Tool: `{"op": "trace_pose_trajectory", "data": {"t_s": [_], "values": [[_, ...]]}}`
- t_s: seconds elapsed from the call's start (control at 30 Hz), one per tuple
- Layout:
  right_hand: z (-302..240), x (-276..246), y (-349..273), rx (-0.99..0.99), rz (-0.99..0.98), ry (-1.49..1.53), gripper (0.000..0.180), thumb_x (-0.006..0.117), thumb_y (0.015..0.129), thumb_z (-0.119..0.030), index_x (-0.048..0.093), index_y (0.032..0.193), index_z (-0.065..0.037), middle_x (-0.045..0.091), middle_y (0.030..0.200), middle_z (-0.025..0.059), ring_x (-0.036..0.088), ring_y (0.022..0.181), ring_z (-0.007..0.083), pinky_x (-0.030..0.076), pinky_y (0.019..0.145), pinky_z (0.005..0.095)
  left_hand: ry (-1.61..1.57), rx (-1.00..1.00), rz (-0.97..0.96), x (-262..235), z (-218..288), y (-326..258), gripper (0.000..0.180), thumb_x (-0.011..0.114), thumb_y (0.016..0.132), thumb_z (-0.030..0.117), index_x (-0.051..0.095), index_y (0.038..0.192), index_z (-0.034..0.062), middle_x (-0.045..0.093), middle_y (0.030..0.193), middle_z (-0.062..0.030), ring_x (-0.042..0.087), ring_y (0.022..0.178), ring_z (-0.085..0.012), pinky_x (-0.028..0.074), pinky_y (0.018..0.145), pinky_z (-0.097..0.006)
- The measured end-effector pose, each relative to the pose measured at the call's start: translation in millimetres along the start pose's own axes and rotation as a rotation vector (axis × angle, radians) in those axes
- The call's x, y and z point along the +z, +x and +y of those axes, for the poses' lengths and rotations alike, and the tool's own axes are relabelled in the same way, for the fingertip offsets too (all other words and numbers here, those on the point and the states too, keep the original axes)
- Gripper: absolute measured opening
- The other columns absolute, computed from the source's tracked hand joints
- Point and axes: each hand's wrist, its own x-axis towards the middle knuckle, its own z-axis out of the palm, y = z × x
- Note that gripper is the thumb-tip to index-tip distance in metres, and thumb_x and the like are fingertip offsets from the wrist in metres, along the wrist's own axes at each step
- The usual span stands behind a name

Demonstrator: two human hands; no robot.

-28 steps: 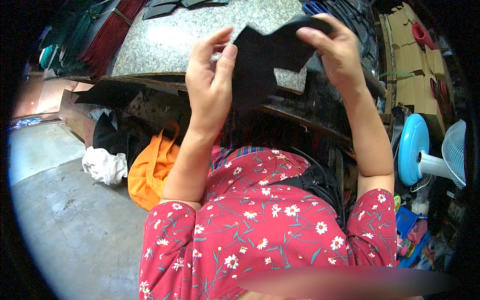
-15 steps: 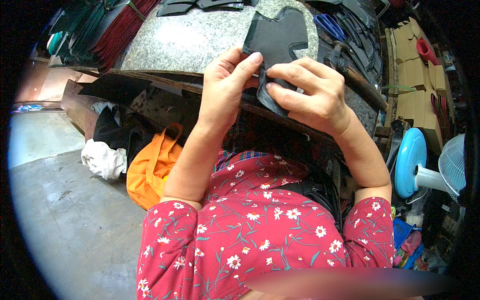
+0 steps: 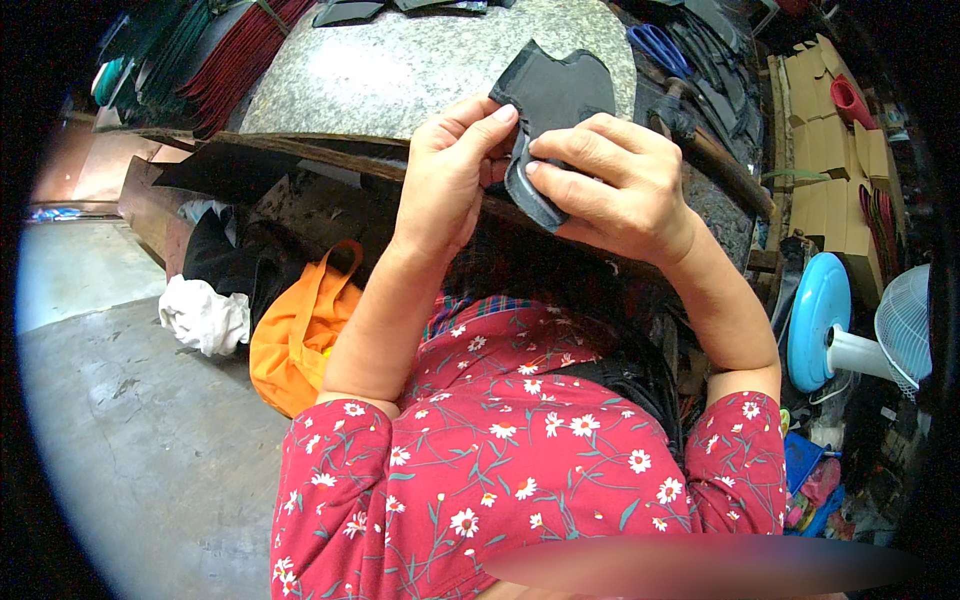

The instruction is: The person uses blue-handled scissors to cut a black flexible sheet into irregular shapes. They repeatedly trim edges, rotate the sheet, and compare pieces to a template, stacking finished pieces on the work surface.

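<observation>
Both my hands hold a black, flat cut piece, with a notched outline like a shoe-upper part, above the near edge of the speckled stone slab. My left hand pinches its left edge, thumb on top. At the lower edge my right hand is closed on the material, thumb and fingers pressing along a folded rim. That rim curls down between the two hands. Part of the piece is hidden behind the right fingers.
Beyond the slab lie several black pieces. Dark red strips are stacked at left. At right are blue-handled scissors, a hammer and a blue-and-white fan. An orange bag stands below the bench's left side.
The black piece has tilted and drawn down toward me, its far edge now lower. My fingers have shifted slightly along the folded rim, both hands still gripping it.
</observation>
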Motion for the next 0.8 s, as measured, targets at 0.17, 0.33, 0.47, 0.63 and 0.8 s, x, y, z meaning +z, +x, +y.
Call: {"op": "trace_pose_trajectory", "data": {"t_s": [0.17,0.33,0.47,0.63,0.8], "values": [[-2.5,1.8,0.7,-0.031,0.013,0.047,0.039,0.081,0.074,-0.037,0.071,0.092,-0.004,0.069,0.091,0.0093,0.066,0.070,0.0251,0.056,0.062,0.0329,0.013,-0.006,0.048,2.8,-2.9,4.7,0.014,0.059,0.098,0.012,0.069,0.095,0.0026,0.067,0.084,0.0010,0.058,0.070,-0.0044,0.046,0.063,-0.020],[1.0,-7.2,0.9,-0.027,0.011,0.089,0.047,0.072,0.082,-0.050,0.072,0.091,-0.004,0.068,0.085,0.0103,0.065,0.069,0.0267,0.055,0.062,0.0345,0.131,0.030,0.013,3.1,-0.2,2.8,0.012,0.061,0.093,0.009,0.067,0.085,0.0031,0.062,0.078,0.0029,0.053,0.070,-0.0057,0.043,0.065,-0.022],[23.4,-30.8,-5.8,0.101,0.114,-0.091,0.022,0.077,0.085,-0.026,0.072,0.087,-0.005,0.070,0.084,0.0099,0.067,0.072,0.0269,0.055,0.066,0.0351,0.513,0.062,0.075,6.1,6.5,-2.1,0.014,0.061,0.092,0.012,0.065,0.082,0.0017,0.053,0.075,0.0064,0.047,0.070,-0.0043,0.039,0.063,-0.023],[61.6,-67.1,-28.4,0.530,0.118,-0.256,0.019,0.071,0.089,-0.032,0.074,0.089,-0.013,0.070,0.081,0.0090,0.068,0.075,0.0285,0.054,0.067,0.0382,0.571,0.034,0.002,14.1,8.2,-3.3,0.015,0.063,0.096,0.011,0.065,0.085,0.0000,0.054,0.076,0.0073,0.046,0.070,-0.0031,0.039,0.063,-0.022],[92.3,-97.3,-64.6,0.874,-0.069,-0.429,0.025,0.065,0.092,-0.038,0.075,0.096,-0.015,0.072,0.086,0.0108,0.070,0.078,0.0318,0.056,0.071,0.0406,0.644,0.065,-0.032,9.3,2.5,-2.4,0.013,0.066,0.095,0.010,0.065,0.086,0.0008,0.054,0.076,0.0081,0.046,0.070,-0.0025,0.039,0.061,-0.021]]}}
